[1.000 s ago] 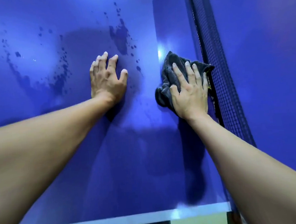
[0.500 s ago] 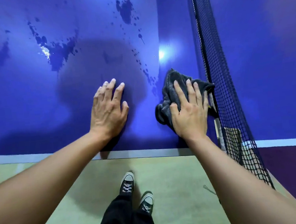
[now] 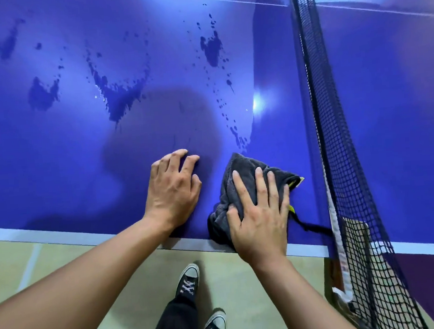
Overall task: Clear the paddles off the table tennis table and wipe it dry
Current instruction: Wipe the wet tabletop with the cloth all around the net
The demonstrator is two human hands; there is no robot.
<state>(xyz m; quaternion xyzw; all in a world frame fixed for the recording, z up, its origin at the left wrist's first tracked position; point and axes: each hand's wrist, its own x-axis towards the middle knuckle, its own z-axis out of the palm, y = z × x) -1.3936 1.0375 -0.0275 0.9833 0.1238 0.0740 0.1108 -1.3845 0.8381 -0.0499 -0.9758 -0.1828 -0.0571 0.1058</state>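
A person leans over the near edge of a blue table tennis table [image 3: 57, 175], seen from a head-worn camera looking down. The right hand [image 3: 260, 212] lies flat with straight, spread fingers on a crumpled dark grey cloth [image 3: 239, 173], pressing it to the tabletop right at the white edge line, near the black net [image 3: 336, 130]. The left hand [image 3: 172, 190] rests just beside it on the bare surface, fingers slightly bent with their tips on the table, holding nothing; the two hands are close but apart. No paddles show anywhere in view, so that part of the job looks finished, at least here. The strip between the cloth and the net looks darker and free of drops, probably wiped already. Much is left: a large puddle [image 3: 119, 99] lies farther in on the left, a smaller patch [image 3: 43, 95] lies beyond it, and another splash [image 3: 211, 49] with a trail of droplets lies ahead of the cloth. Below the table edge, dark sneakers [image 3: 188, 282] stand on a pale floor [image 3: 63, 265].
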